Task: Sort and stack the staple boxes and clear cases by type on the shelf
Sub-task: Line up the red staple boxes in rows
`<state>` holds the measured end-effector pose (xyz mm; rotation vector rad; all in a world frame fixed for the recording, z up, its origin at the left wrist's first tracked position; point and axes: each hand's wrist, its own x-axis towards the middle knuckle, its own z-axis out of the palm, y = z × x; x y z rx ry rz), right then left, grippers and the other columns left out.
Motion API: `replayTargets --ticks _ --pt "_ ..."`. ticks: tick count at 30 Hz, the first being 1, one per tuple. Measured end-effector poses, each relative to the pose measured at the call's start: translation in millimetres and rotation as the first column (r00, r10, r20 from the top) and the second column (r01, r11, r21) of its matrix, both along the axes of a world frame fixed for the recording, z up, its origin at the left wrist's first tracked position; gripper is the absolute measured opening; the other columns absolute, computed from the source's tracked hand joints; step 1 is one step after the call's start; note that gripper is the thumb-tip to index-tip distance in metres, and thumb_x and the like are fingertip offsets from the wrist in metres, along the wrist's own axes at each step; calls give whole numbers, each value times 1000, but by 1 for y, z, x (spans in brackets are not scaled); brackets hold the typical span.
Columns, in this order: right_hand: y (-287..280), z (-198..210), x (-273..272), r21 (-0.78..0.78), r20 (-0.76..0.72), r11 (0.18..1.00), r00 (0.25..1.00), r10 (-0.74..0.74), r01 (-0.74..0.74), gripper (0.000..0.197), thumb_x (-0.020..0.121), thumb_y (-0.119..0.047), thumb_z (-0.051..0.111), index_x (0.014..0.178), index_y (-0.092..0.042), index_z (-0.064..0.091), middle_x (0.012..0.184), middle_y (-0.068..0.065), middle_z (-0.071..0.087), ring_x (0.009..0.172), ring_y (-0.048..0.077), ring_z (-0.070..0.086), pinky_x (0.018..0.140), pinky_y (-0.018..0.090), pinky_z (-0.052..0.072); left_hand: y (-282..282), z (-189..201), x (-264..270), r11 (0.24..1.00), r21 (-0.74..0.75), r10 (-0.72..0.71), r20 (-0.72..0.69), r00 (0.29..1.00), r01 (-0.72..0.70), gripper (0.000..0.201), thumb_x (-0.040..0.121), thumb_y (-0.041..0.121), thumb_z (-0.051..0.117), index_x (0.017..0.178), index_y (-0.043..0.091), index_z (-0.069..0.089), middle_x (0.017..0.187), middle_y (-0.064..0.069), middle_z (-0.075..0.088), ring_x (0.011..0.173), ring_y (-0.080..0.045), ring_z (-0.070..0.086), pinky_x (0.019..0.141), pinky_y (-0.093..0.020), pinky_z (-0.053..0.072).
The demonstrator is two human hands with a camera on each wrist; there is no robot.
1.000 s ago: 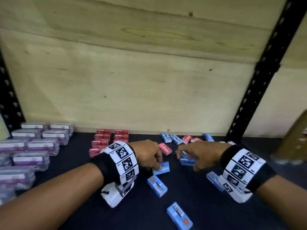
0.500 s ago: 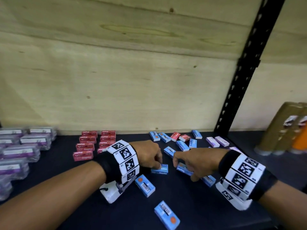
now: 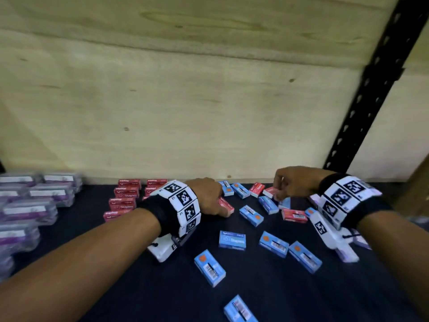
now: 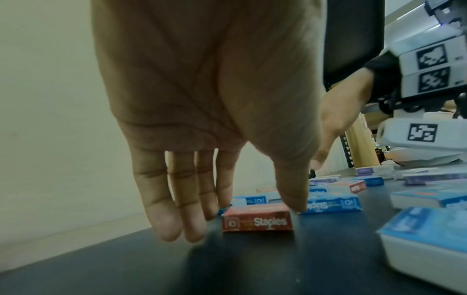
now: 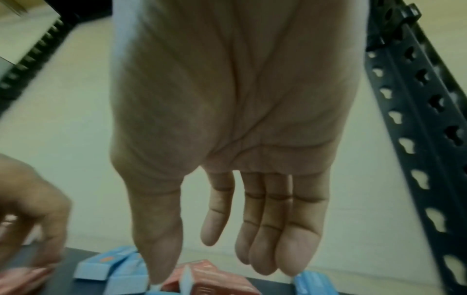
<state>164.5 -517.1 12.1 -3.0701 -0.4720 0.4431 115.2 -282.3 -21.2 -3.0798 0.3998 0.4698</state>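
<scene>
Your left hand [image 3: 206,196] is down on the dark shelf [image 3: 162,287], thumb and fingers straddling a red staple box [image 4: 257,219] that lies flat there. The thumb tip touches the box's right top edge and the fingers [image 4: 171,215] hang fairly straight at its left end; a firm grip does not show. Your right hand [image 3: 293,182] is farther back, near the plywood back wall [image 3: 185,112]. Its fingers bend down over another red box [image 3: 270,192], and the thumb tip sits at that box's edge in the right wrist view. Whether it grips the box is unclear.

Loose blue staple boxes [image 3: 232,240] lie scattered at mixed angles across the middle and right of the shelf, with a few red ones among them, one [image 3: 294,215] just in front of your right hand. Left of your left wrist, red staple boxes [image 3: 122,201] stand sorted in two neat rows. At the far left sit the clear cases [image 3: 30,211] with purple labels, stacked in rows. A black perforated upright [image 3: 371,89] rises behind your right hand.
</scene>
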Motion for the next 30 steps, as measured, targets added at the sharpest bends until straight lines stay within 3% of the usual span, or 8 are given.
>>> replayTargets --ticks 5,8,11,17,20,23,27,30 --pt "2 -11 28 -119 -60 993 998 -16 9 43 86 -51 69 104 -12 67 103 3 70 99 23 64 84 35 47 1 -2 12 1000 18 -24 -39 999 25 71 75 71 63 120 17 61 110 -3 64 97 -22 61 86 -37 51" --pt "7 -13 34 -112 -100 994 995 -21 9 53 85 -50 70 105 -1 65 114 17 69 93 30 65 72 31 42 0 -1 19 999 29 -13 -75 997 16 73 74 70 65 123 17 61 111 -3 65 98 -23 61 88 -39 51" --pt "12 -8 34 -130 -126 992 992 -25 9 48 87 -45 70 110 -4 65 112 13 69 82 19 56 67 28 40 -2 -1 24 999 37 -5 -73 997 8 72 74 67 67 124 16 60 114 -3 64 100 -23 61 90 -39 51" --pt "6 -2 38 -132 -76 991 996 -40 30 75 74 -38 83 136 -17 46 126 2 56 108 21 54 91 35 49 -4 6 27 994 -112 -13 -72 997 5 70 65 50 85 118 18 52 110 1 59 94 -17 56 74 -31 47" --pt "3 0 38 -121 -50 993 999 8 -14 58 69 -30 87 118 -21 57 112 -2 62 99 18 58 86 33 50 -3 8 27 982 -186 -29 -66 997 16 66 62 41 90 110 20 49 91 9 55 78 -11 51 60 -27 40" --pt "0 -1 33 -103 -53 994 998 14 -20 56 68 -23 88 109 -29 50 98 -8 58 95 17 58 80 31 48 0 9 24 974 -228 -32 -80 996 13 64 60 36 92 106 18 51 82 11 54 72 -8 50 58 -26 38" --pt "-3 4 27 -42 -85 997 995 54 -58 57 71 -14 84 114 -30 52 98 -6 66 92 16 61 71 26 44 10 13 20 959 -285 -26 -53 998 10 50 63 34 90 96 18 56 75 12 57 67 -7 50 60 -25 39" --pt "2 12 22 28 -118 994 987 106 -103 62 74 -6 81 123 -35 56 94 -3 72 76 7 64 70 24 44 18 18 13 962 -274 -24 -70 997 4 36 71 33 86 90 20 59 74 13 59 68 -6 53 62 -24 40"
